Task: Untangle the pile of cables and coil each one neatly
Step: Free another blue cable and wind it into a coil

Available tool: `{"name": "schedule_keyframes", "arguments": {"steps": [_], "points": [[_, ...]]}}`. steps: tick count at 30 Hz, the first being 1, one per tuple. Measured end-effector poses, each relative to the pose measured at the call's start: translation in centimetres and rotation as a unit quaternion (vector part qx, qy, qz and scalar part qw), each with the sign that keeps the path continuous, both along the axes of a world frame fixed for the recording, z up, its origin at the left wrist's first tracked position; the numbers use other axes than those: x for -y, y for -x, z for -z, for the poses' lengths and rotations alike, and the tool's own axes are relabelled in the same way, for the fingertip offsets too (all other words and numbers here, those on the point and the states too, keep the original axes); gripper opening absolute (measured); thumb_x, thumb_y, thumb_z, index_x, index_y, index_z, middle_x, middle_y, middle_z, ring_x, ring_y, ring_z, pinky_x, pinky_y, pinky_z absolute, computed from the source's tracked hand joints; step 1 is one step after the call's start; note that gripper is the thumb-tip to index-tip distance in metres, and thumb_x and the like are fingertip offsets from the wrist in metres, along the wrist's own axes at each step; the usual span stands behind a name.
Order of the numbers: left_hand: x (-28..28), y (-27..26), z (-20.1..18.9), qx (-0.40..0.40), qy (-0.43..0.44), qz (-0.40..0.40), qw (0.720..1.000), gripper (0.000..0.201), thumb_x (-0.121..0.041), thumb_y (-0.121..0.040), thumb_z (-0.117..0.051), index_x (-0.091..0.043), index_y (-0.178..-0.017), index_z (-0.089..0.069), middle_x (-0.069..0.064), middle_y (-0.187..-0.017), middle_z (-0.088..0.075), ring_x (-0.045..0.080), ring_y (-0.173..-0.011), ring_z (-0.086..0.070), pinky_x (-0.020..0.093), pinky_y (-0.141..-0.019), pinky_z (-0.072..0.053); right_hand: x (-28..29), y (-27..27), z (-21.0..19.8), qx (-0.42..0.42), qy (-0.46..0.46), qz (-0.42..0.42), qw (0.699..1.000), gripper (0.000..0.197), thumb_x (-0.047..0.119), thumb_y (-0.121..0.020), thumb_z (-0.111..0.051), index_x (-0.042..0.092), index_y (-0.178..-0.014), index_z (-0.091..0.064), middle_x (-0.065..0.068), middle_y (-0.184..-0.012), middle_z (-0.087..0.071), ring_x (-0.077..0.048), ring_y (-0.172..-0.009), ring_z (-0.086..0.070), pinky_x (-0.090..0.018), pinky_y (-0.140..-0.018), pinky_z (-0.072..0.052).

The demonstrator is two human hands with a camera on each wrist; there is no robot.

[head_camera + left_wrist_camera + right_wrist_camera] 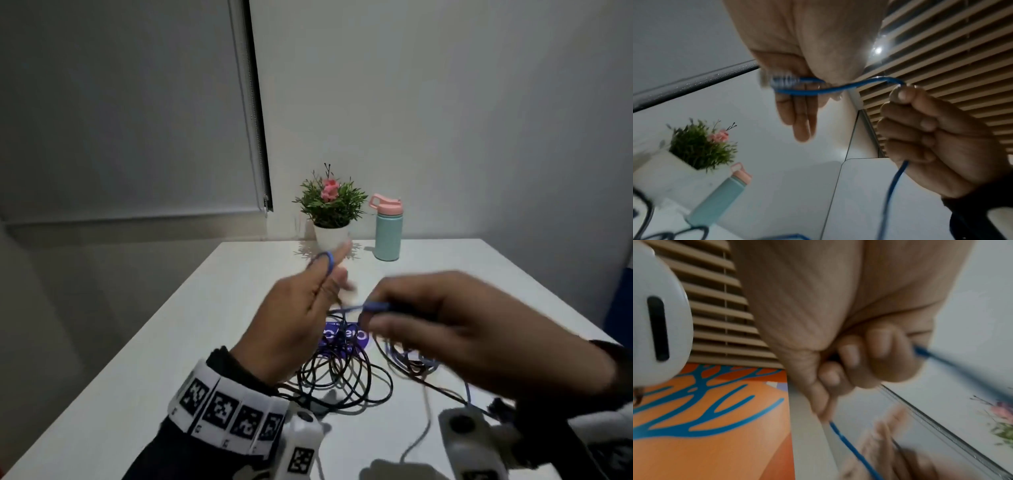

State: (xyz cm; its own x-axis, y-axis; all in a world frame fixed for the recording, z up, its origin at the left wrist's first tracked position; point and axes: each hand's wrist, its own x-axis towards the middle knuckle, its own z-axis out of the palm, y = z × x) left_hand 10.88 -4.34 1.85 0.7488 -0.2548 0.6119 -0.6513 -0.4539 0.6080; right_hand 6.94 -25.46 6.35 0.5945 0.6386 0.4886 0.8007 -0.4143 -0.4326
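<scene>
My left hand (pixel 320 284) is raised above the white table (pixel 164 349) with its fingers pointing up. A loop of the blue cable (pixel 328 262) goes round them, and in the left wrist view the thumb pins the plug end of the blue cable (pixel 783 81) against the fingers (pixel 801 120). To the right, my right hand (pixel 383 308) is a fist round the same blue cable (pixel 846 446), which runs taut between both hands and hangs down to the table. A tangle of black cables (pixel 346 380) lies beneath the hands. A white cable (pixel 425 414) trails toward me.
A potted plant (pixel 330 212) and a teal bottle with a pink lid (pixel 387 233) stand at the table's far edge. A purple sticker (pixel 359 337) lies under the tangle. More blue cable (pixel 416 361) sits on the black loops at the right.
</scene>
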Motion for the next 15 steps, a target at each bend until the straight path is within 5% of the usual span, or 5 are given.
{"name": "schedule_keyframes", "arguments": {"steps": [5, 8, 10, 12, 15], "points": [[0.4, 1.5, -1.1, -0.283, 0.127, 0.242, 0.919, 0.055, -0.052, -0.101, -0.044, -0.019, -0.062, -0.063, -0.010, -0.050, -0.035, 0.011, -0.045, -0.026, 0.025, -0.046, -0.021, 2.1, -2.5, 0.0, 0.038, -0.230, 0.138, 0.963, 0.020, 0.042, -0.096, -0.056, 0.029, -0.098, -0.071, 0.023, -0.059, -0.057, 0.001, -0.055, -0.052, -0.008, -0.055, -0.036], [0.5, 2.7, -2.2, -0.285, 0.229, 0.427, 0.827, 0.034, -0.037, -0.098, -0.056, -0.016, -0.072, -0.060, -0.003, -0.057, -0.056, 0.013, -0.046, -0.042, 0.028, -0.046, -0.030, -0.2, -3.3, 2.0, -0.008, -0.095, 0.166, 0.981, 0.027, 0.048, -0.093, -0.045, 0.036, -0.094, -0.070, 0.032, -0.068, -0.062, 0.009, -0.068, -0.056, -0.013, -0.065, -0.040], [0.9, 2.6, -2.7, -0.250, 0.320, 0.439, 0.802, 0.030, -0.029, -0.100, -0.053, -0.004, -0.100, -0.070, 0.015, -0.098, -0.075, 0.024, -0.077, -0.071, 0.029, -0.066, -0.055, -2.0, -2.8, 3.3, -0.025, 0.054, 0.122, 0.991, 0.029, 0.053, -0.095, -0.040, 0.034, -0.091, -0.061, 0.020, -0.082, -0.067, 0.003, -0.077, -0.058, -0.026, -0.071, -0.044], [0.9, 1.8, -2.5, -0.199, 0.360, 0.342, 0.845, 0.042, -0.032, -0.098, -0.050, -0.002, -0.122, -0.065, 0.014, -0.130, -0.067, 0.028, -0.114, -0.068, 0.033, -0.091, -0.057, -3.0, -1.7, 3.7, -0.015, 0.131, 0.072, 0.989, 0.029, 0.053, -0.099, -0.041, 0.028, -0.087, -0.051, 0.012, -0.076, -0.059, 0.001, -0.069, -0.053, -0.024, -0.062, -0.041], [0.2, 1.0, -1.8, -0.046, 0.179, 0.107, 0.977, 0.043, -0.038, -0.099, -0.048, -0.017, -0.134, -0.061, -0.003, -0.121, -0.073, 0.010, -0.104, -0.071, 0.020, -0.087, -0.055, -2.3, 0.0, 2.0, 0.003, 0.110, 0.011, 0.994, 0.032, 0.055, -0.093, -0.048, 0.026, -0.081, -0.051, 0.011, -0.069, -0.054, -0.004, -0.060, -0.049, -0.019, -0.052, -0.034]]}}
